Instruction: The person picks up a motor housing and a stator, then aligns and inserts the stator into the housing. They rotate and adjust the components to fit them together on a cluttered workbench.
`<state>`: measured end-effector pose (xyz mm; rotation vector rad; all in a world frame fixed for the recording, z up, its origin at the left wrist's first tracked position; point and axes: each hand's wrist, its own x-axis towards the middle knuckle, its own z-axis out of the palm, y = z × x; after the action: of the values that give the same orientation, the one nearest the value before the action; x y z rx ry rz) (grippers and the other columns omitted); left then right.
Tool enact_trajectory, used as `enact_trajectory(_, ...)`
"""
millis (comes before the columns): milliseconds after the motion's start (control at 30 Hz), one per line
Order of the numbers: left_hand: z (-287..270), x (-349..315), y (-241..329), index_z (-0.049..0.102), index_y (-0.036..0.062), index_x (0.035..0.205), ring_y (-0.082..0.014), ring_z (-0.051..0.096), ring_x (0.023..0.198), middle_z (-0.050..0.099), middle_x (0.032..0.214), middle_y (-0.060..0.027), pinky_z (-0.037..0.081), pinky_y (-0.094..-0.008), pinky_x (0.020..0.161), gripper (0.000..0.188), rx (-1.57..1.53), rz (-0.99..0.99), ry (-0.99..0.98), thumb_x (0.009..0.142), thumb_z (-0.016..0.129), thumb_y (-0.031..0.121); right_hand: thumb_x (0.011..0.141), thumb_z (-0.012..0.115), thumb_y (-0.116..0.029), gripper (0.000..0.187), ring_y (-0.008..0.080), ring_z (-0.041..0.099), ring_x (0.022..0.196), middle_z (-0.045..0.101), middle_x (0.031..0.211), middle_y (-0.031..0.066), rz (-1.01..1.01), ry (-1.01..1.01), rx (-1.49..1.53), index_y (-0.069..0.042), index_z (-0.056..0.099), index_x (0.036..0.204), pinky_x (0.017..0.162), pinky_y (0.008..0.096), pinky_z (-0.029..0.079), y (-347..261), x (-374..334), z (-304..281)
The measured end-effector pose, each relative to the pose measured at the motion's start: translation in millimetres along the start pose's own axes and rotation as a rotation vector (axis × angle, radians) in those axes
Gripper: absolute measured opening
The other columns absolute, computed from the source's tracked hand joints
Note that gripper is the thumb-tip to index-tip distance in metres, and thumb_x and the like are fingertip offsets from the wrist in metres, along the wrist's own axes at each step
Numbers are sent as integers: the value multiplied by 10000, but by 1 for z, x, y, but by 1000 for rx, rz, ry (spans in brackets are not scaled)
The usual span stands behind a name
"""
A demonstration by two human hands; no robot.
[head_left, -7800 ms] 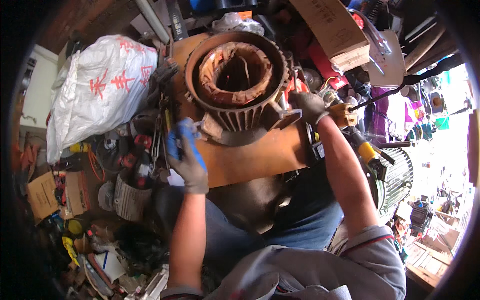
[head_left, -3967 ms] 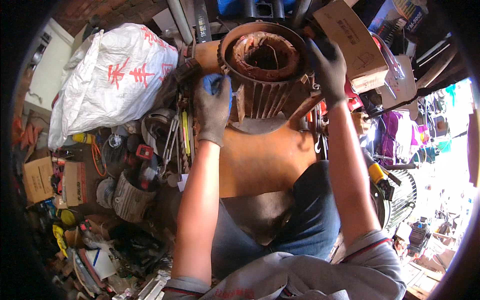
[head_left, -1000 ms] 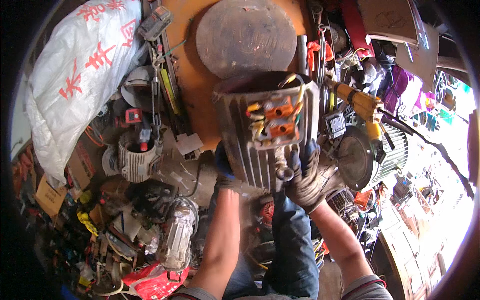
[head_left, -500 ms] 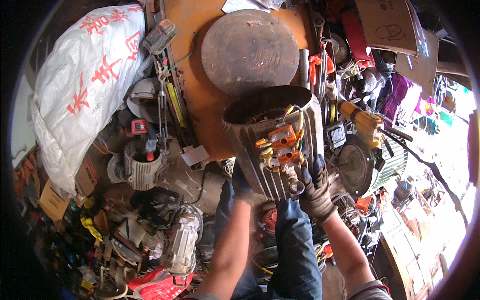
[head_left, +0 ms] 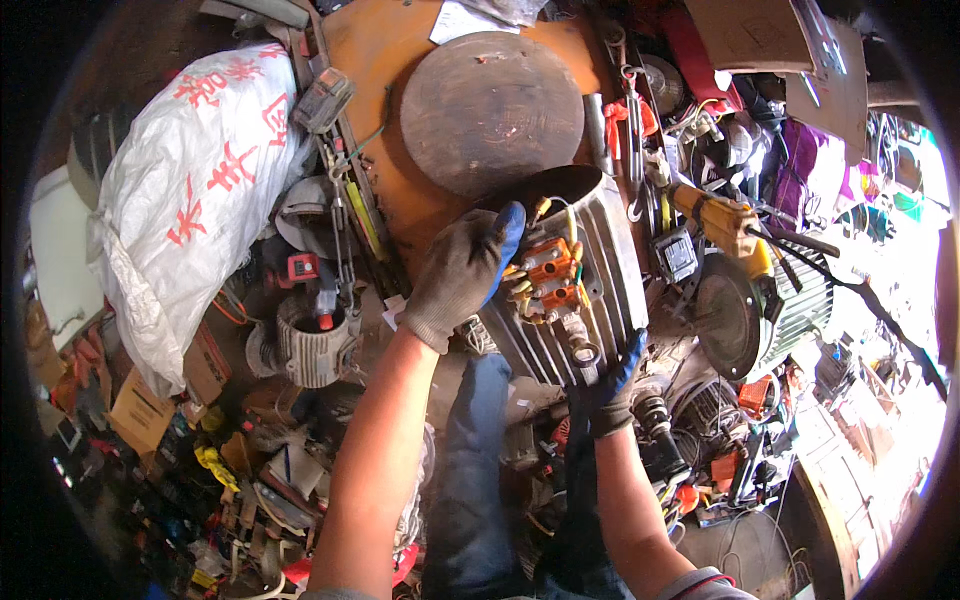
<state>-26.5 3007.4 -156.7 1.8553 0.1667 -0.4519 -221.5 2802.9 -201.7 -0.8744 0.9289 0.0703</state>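
1. The orange-topped worktable (head_left: 350, 45) fills the far middle of the scene, beyond the person's knees.
2. The ribbed motor housing (head_left: 622, 285) is off the near end of that table, above the knees, tilted with its open mouth to the far side. The step in hand looks like bearing its weight and steadying it at this angle.
3. The dark round plate (head_left: 490, 110) lies on the table, just past the housing's mouth; whether the two touch, I cannot tell.
4. A finned motor (head_left: 797, 305) sits to the right, apart from the housing.
5. The hands are well apart, the housing clamped between them. The gloved left hand (head_left: 460, 275) grips the left side by the rim; the gloved right hand (head_left: 612, 395) braces the near right end, its fingers partly hidden.
6. The orange terminal block (head_left: 552, 272), with loose leads, faces up beside the left thumb. Any next move calls for shared weight and fingers off those leads.
7. The ring-shaped fitting (head_left: 583, 353) juts out nearer the right hand, a possible snag.
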Motion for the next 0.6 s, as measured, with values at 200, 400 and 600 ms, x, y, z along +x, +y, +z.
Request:
enact_trajectory(200, 16, -13, 5, 691, -21, 978, -145, 628, 800, 694, 878, -94, 490, -316, 740, 306, -249, -17, 60, 976, 627, 279, 1025, 393, -488, 571, 269, 585, 1207, 588, 1349, 129, 122, 75, 470, -61, 526, 1380, 1044, 417, 459, 4, -4, 17)
enact_trajectory(400, 32, -40, 22, 707, -27, 949, -188, 645, 783, 670, 849, -121, 498, -320, 733, 189, -42, 66, 42, 915, 668, 155, 977, 465, -534, 587, 271, 604, 1176, 621, 1324, 94, 82, 184, 490, -98, 557, 1360, 1026, 452, 469, 11, -16, 1)
enact_trajectory(600, 48, -44, 37, 686, -46, 906, -112, 574, 755, 611, 784, -72, 454, -277, 689, 181, 73, 79, -76, 942, 626, 120, 996, 439, -518, 536, 264, 568, 1213, 599, 1350, 72, 97, 238, 553, -144, 566, 1357, 1062, 462, 426, 13, -37, -9)
